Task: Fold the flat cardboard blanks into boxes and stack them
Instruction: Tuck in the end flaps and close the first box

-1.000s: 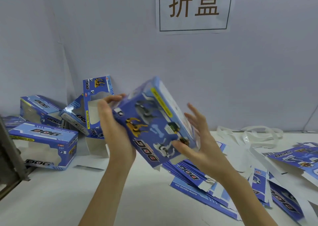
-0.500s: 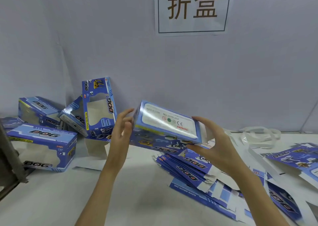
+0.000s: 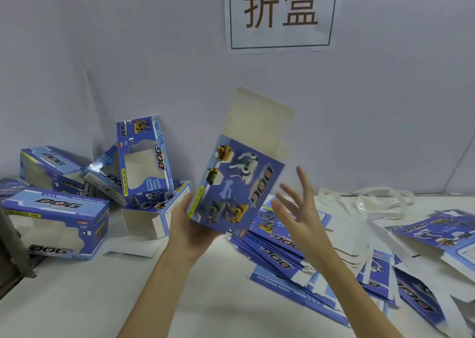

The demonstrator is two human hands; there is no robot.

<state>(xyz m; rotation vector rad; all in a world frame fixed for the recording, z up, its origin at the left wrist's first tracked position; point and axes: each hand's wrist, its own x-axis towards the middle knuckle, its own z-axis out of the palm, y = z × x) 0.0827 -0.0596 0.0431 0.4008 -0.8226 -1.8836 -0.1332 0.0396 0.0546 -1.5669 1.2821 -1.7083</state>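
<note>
The left hand grips the half-formed box by its lower end, upright above the worktop. The top flap stands unclosed. The right hand hovers just beside it, fingers spread, holding nothing. Recommended: steady the base, fold side tabs first, then tuck the flap squarely.

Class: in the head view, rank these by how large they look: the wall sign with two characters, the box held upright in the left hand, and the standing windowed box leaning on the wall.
1. Wall sign, partly cut off at the top.
2. Held box, nearest the camera, so its true size may be overstated.
3. Standing windowed box.
</note>
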